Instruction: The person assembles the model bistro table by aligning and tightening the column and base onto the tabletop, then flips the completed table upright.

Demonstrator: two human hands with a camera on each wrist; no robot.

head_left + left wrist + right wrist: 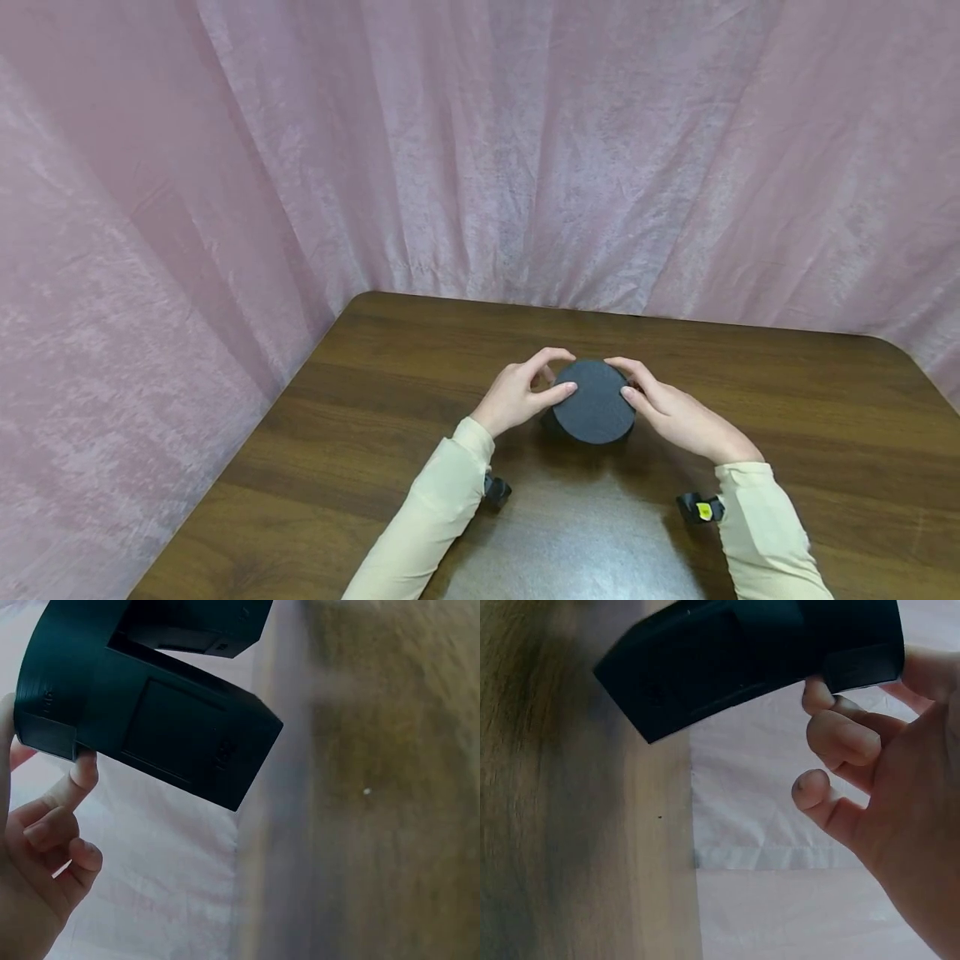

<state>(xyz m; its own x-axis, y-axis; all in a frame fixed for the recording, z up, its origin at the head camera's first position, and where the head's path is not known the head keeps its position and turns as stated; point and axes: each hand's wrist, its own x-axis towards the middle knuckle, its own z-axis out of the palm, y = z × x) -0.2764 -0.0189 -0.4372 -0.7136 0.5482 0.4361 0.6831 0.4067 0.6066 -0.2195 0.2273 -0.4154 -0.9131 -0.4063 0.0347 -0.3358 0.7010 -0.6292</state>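
A black object with a flat round top (595, 403) is held between both hands over the table. In the left wrist view its blocky legs (184, 735) stick out from the round part, with a gap between two of them and raised panels and small markings on the sides. My left hand (517, 396) grips its left edge, thumb on the top and fingers bent behind the rim. On the opposite edge my right hand (678, 417) holds it likewise. The right wrist view shows one dark leg (697, 682), with the lower fingers (847, 742) curled beside the body.
The brown wooden table (375, 400) has rounded far corners. Behind it and to the left hangs a pink curtain (480, 150). Small black devices sit at the left wrist (497, 490) and the right wrist (697, 508). Light glares off the near tabletop.
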